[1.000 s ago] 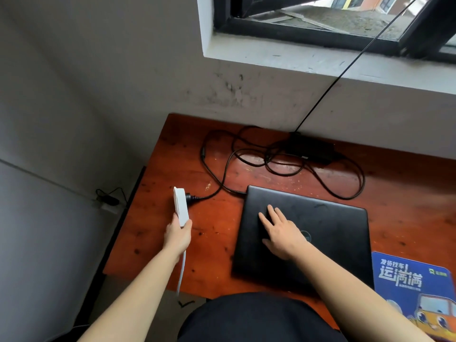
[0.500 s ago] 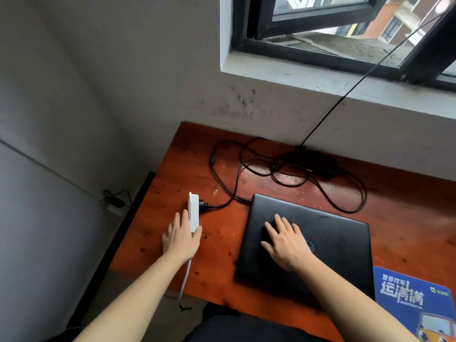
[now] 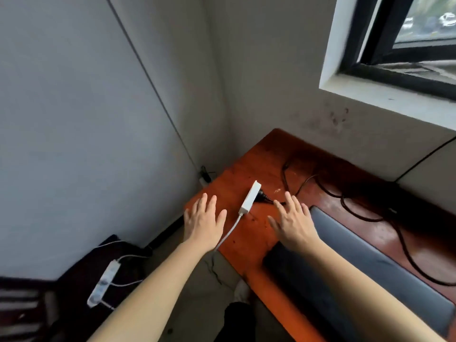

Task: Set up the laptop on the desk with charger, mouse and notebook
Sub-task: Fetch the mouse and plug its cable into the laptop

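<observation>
Bare left hand, bare right hand, sleeveless forearms, no rings or watch

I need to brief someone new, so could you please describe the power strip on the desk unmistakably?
Find the reddish wooden desk under the window. Near its left corner lies the white power strip, a black plug in its side. The second power strip lies on the floor.

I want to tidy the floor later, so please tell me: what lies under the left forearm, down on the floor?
Below the left hand and its forearm, a second white power strip with white cables lies on something dark. The forearm covers whatever is to its right.
</observation>
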